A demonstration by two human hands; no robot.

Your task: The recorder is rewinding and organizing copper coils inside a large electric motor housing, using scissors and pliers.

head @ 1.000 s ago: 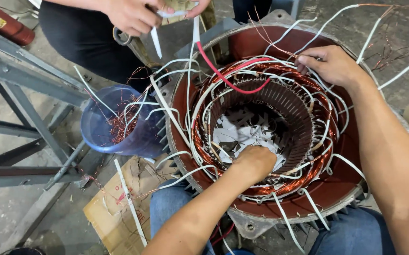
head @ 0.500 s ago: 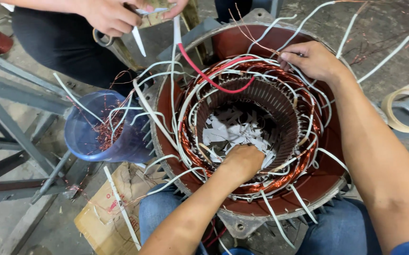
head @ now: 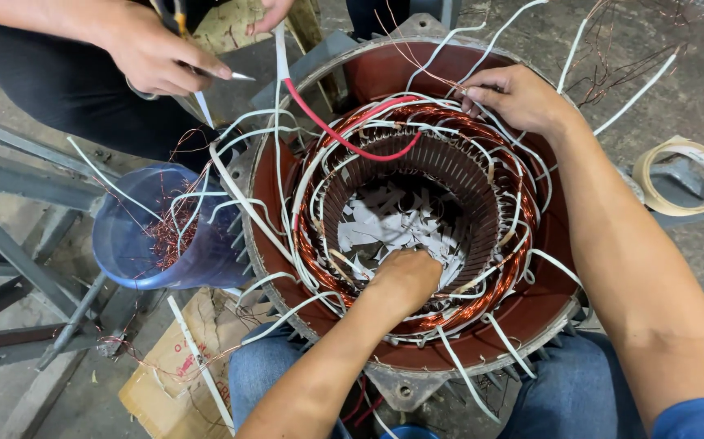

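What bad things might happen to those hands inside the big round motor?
The left hand presses among thin copper windings; stiff wire ends might scratch it. The right hand sits among loose white sleeved leads that could snag. Another person's hand points a sharp tool nearby.

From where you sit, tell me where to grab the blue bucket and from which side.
Probably take the blue bucket by its open rim at the near left edge, reaching from the left. It lies tilted against the stator, and white leads and copper scraps crowd its right side, so that side looks easy to snag. The left rim is bare.
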